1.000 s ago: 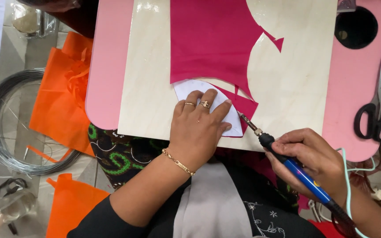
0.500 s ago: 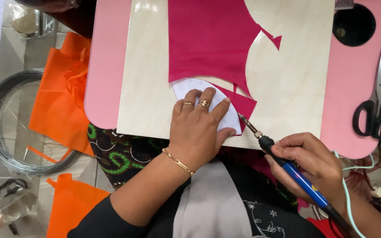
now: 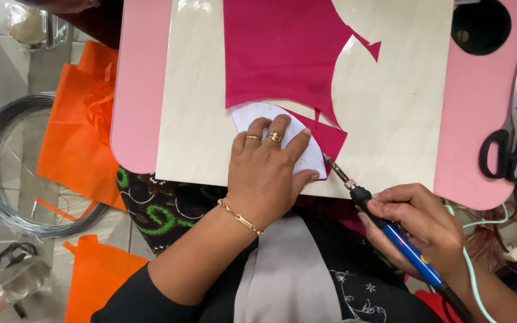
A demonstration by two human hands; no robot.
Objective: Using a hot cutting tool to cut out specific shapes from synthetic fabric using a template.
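One pink-edged pale wooden lap board, glossy. One magenta fabric sheet, matte, curved cuts. One white paper template, rounded, pinned flat under left hand, fingers spread. One blue pen-shaped hot tool, clamped in right hand, metal tip at template's right edge.

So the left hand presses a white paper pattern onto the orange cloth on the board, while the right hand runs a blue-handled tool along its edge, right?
Not quite: the head view shows the cloth under the white paper pattern is deep pink, not orange. The rest holds: left hand presses it, right hand guides the blue-handled tool.
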